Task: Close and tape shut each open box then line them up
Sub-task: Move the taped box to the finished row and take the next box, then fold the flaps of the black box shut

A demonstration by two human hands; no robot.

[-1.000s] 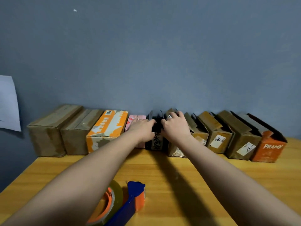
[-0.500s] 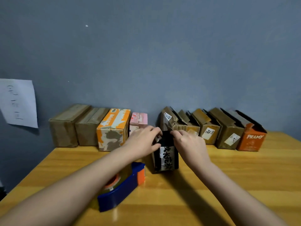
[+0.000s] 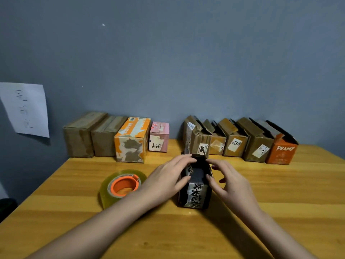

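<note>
A: Entry. Small black cardboard box with a white lettered label (image 3: 196, 186) stands on the wooden table (image 3: 280, 193), pulled out in front of the row at the wall. Top open; flaps up.

B: Hands?

A: Left hand (image 3: 168, 179) curls round the box's left side, fingertips at the top edge, thumb on the near corner. Right hand (image 3: 230, 181) is at the right side, thumb touching the near right edge; whether its other fingers touch the flap I cannot tell. So the left holds the box, and the right is loosely curved beside it.

B: Tape?

A: Clear tape roll with an orange core (image 3: 122, 185) lies flat just to the left of the left wrist, not touched.

B: Progress count?

A: Beyond the left hand, four boxes look closed: two plain brown cardboard boxes (image 3: 93, 136), an orange-and-white box (image 3: 133, 141), a small pink box (image 3: 159, 137). Judged sealed and lined up; the tape itself is hard to see. Beyond the right hand, five boxes have flaps raised: four brown labelled boxes (image 3: 231, 141) and an orange box marked PRAMY (image 3: 281, 151).

B: So?

A: Judgement: under half done. The black box in hand needs its flaps folded, taped, then placing in the gap next to the pink box. Five open boxes remain after it.
</note>
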